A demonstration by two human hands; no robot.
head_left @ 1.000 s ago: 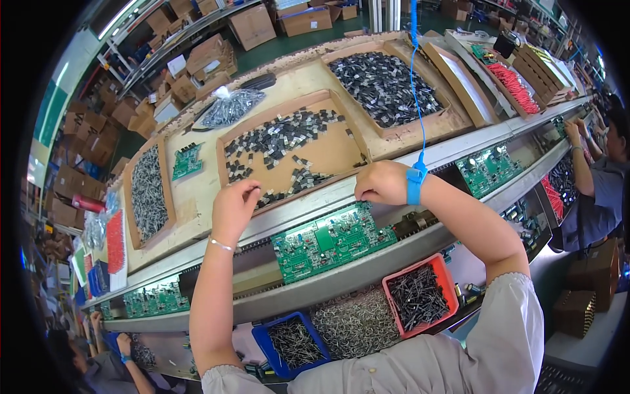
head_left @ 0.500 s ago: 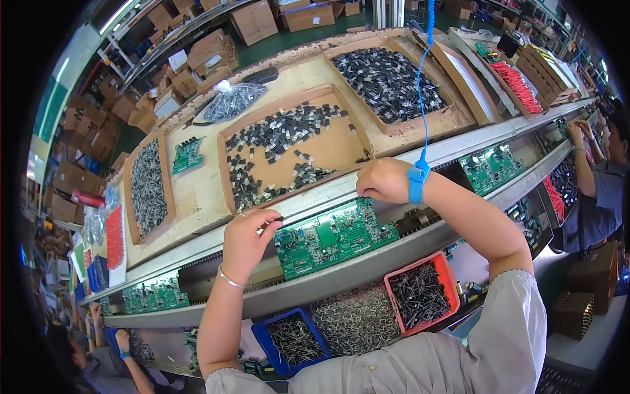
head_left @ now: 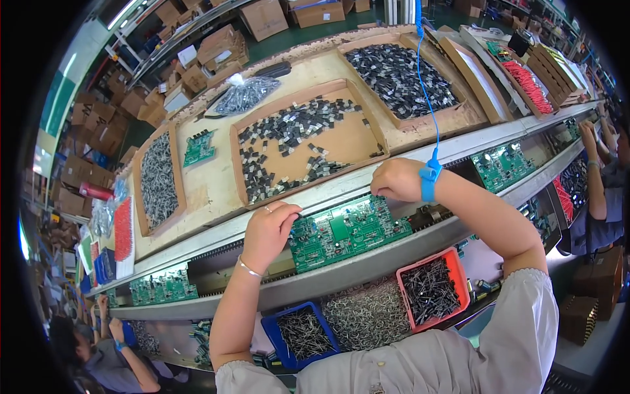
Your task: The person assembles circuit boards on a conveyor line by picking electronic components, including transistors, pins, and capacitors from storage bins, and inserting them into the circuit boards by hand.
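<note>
The flat green rectangular circuit board (head_left: pixel 348 231) lies on the conveyor rail between both hands. The left hand (head_left: pixel 268 233) pinches its left edge and the right hand (head_left: pixel 396 178) pinches a small part at its top edge. It looks light, stiff and fragile; best held by the bare edges.

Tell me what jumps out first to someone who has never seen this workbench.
Both hands meet over a green circuit board on the conveyor rail: the left hand at its left edge, the right hand at its far edge, wearing a blue wrist strap with a coiled cord. Behind, a shallow wooden tray holds scattered dark components.
</note>
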